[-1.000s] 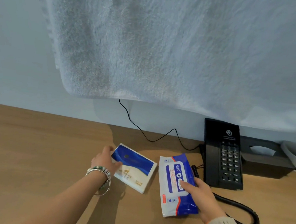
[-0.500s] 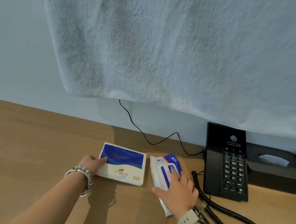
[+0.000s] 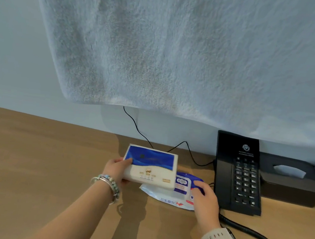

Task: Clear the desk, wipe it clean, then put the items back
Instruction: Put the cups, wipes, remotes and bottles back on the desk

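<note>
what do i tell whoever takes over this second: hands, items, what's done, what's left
Left hand grips the tissue pack by its left edge. The pack seems lifted, with its right end over the wet wipes pack.
Right hand holds the wet wipes pack, which lies on the desk beside the phone.
Phone and black tissue box sit on the desk by the wall. A towel hangs above.
Done: cannot tell whether the desk was wiped.
Left: settle both packs, and move the phone and box if wiping is pending.
</note>
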Demonstrator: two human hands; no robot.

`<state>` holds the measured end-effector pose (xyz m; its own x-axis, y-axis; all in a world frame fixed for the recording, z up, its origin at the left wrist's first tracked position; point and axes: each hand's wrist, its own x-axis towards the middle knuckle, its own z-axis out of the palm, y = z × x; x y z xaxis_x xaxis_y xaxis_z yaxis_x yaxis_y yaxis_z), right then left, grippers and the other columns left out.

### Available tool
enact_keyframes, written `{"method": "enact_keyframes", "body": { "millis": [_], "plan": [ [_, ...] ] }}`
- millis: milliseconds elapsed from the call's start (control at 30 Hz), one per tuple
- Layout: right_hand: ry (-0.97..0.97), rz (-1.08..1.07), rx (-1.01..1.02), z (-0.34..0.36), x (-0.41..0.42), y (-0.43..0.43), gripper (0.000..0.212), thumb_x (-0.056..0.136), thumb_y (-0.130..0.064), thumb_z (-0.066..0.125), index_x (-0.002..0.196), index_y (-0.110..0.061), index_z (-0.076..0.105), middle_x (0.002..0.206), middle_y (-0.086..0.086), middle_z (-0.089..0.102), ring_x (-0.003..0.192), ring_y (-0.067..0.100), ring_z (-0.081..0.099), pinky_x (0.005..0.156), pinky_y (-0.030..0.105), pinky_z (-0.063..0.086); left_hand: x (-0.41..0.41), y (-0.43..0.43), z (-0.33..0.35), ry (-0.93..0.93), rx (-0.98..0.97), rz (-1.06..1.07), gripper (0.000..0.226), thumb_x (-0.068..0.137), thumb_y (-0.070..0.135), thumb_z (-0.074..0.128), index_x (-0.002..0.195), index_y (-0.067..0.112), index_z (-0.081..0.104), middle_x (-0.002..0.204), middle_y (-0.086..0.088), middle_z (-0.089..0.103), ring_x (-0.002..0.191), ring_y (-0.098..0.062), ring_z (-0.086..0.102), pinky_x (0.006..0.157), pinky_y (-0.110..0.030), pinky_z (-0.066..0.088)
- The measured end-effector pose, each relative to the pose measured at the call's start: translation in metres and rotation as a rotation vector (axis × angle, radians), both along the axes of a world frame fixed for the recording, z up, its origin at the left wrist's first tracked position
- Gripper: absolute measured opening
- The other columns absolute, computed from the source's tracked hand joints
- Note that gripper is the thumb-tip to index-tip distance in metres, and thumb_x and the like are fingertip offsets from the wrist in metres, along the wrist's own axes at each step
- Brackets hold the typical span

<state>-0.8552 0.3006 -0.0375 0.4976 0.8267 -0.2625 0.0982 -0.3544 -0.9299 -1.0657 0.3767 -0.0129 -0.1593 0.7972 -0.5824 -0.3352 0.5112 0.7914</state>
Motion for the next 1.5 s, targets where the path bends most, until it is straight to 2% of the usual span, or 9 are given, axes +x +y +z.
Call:
{"method": "enact_keyframes", "body": {
  "millis": [133,300,500,633,800,900,1000,1333,1500],
  "plan": [
    [0.183,-0.119,0.050,0.009,0.007,-0.006,0.015,0.099,-0.022,0.044,0.094,-0.028,0.058,0.100,0.002,0.064,0.091,0.016,0.062,0.073,0.036,0.053,0.048,-0.006,-0.010,0.133,0.061,-0.146,0.011,0.089,0.008,0.058,0.095,0.005,0.050,0.086,-0.012,0.058,0.073,-0.027,0.058,0.066,-0.038,0.054],
    [0.192,0.091,0.038,0.010,0.007,-0.014,0.025,0.095,-0.014,0.054,0.115,-0.028,0.050,0.105,-0.005,0.060,0.089,0.009,0.063,0.055,0.017,0.051,0.060,-0.018,-0.024,1.003,0.187,-0.536,0.035,0.090,0.032,0.051,0.123,0.024,0.044,0.121,0.003,0.051,0.112,-0.021,0.044,0.092,-0.032,0.037],
    [-0.083,0.242,-0.001,0.003,0.000,-0.007,0.057,0.085,0.002,0.061,0.132,-0.025,0.044,0.132,-0.005,0.040,0.112,0.008,0.045,0.065,0.015,0.053,0.050,-0.018,-0.035,0.637,0.457,-0.689,0.071,0.080,0.014,0.067,0.139,0.023,0.028,0.131,-0.001,0.043,0.115,-0.017,0.048,0.097,-0.032,0.044],
    [-0.217,0.347,-0.003,-0.002,0.001,0.004,0.056,0.083,-0.001,0.065,0.128,-0.028,0.047,0.151,-0.004,0.020,0.130,0.013,0.035,0.092,0.023,0.051,0.041,-0.010,-0.040,0.911,0.525,-0.842,0.070,0.067,0.025,0.076,0.127,0.023,0.038,0.131,0.001,0.022,0.116,-0.014,0.034,0.101,-0.022,0.035],
    [-0.797,0.482,-0.089,0.005,0.008,0.024,0.059,0.088,-0.023,0.059,0.140,-0.032,0.031,0.155,-0.007,-0.002,0.139,0.016,0.011,0.110,0.027,0.033,0.053,0.010,-0.040,1.067,0.561,-0.840,0.058,0.078,0.024,0.067,0.129,0.030,0.041,0.127,0.002,0.020,0.121,-0.024,0.038,0.105,-0.025,0.035],
    [-1.120,0.477,-0.146,0.009,0.015,0.037,0.063,0.083,-0.032,0.064,0.139,-0.030,0.037,0.153,0.003,0.021,0.135,0.023,0.027,0.107,0.041,0.032,0.067,0.021,-0.039,1.116,0.582,-0.856,0.057,0.084,0.015,0.059,0.134,0.031,0.036,0.137,-0.001,0.018,0.125,-0.022,0.036,0.105,-0.024,0.036],
    [-1.298,0.436,-0.054,0.002,0.021,0.053,0.068,0.032,-0.027,0.092,0.097,-0.019,0.071,0.102,0.007,0.068,0.089,0.027,0.064,0.068,0.041,0.054,0.078,0.038,-0.036,1.089,0.557,-0.837,0.053,0.088,0.009,0.052,0.135,0.030,0.037,0.142,-0.002,0.020,0.117,-0.013,0.043,0.091,-0.016,0.043],
    [-1.424,0.396,-0.065,-0.001,0.034,0.089,0.061,0.018,-0.011,0.091,0.076,-0.004,0.073,0.079,0.017,0.071,0.067,0.031,0.066,0.056,0.038,0.052,0.102,0.062,-0.034,1.196,0.557,-0.896,0.059,0.086,0.002,0.046,0.135,0.035,0.038,0.140,-0.003,0.017,0.113,-0.023,0.050,0.095,-0.021,0.045],
    [-1.441,0.341,-0.125,-0.005,0.035,0.086,0.058,0.026,-0.010,0.090,0.081,-0.001,0.072,0.084,0.018,0.070,0.079,0.034,0.065,0.073,0.041,0.035,0.107,0.060,-0.032,1.198,0.554,-0.954,0.069,0.085,-0.004,0.042,0.139,0.038,0.032,0.143,-0.004,0.012,0.113,-0.022,0.050,0.097,-0.022,0.044]
  ]
}}
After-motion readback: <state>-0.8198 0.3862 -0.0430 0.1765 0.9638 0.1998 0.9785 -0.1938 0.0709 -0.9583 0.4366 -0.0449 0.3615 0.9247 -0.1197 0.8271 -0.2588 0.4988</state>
